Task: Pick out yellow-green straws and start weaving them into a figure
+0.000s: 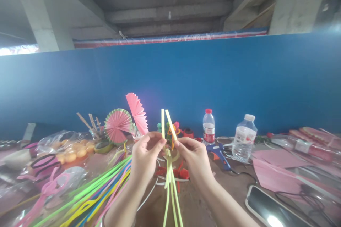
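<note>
Mid-twist on yellow straws (169,170): left hand (146,154) & right hand (192,156) both pinched them at the crossing, ends up. Next prob. needs firm grip, tighter wrap. Glue gun (218,153) near right.

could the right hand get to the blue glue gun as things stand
Probably yes: the glue gun lies just beside the right hand with nothing between, but that hand is pinching yellow straws.
</note>
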`<state>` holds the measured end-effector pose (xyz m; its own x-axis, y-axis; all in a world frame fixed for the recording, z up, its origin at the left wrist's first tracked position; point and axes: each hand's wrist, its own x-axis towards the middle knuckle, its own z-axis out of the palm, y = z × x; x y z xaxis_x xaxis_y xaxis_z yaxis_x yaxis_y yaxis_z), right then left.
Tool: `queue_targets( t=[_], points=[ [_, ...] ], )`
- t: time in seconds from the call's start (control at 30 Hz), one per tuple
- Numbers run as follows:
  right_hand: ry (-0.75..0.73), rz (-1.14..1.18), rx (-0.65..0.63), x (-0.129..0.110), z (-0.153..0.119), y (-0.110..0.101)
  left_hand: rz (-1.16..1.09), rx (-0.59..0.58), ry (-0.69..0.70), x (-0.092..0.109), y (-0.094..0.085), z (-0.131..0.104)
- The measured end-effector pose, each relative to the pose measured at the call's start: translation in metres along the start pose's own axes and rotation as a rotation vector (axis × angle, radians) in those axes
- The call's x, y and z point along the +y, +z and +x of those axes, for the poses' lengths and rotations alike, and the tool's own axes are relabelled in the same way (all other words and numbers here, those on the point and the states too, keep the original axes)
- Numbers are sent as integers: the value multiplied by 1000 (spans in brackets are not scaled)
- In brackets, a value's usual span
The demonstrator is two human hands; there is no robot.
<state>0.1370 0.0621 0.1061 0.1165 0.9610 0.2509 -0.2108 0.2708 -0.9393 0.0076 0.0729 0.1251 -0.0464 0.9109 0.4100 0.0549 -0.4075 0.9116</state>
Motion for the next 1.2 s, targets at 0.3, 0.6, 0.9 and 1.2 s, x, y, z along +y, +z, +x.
queue_targets(
  t=[0.3,0.6,0.9,1.2],
  points=[
    [-2,-42,-41,3,-1,1,43,-39,-18,-5,3,-3],
    [-33,-188,-23,2,-2,2,99,-14,-21,-12,1,-1],
    [-75,-243,31,3,-5,4,22,-96,-5,-17,3,2],
    [-78,-272,11,6,-4,5,3,-122,-47,-14,4,2]
  ],
)
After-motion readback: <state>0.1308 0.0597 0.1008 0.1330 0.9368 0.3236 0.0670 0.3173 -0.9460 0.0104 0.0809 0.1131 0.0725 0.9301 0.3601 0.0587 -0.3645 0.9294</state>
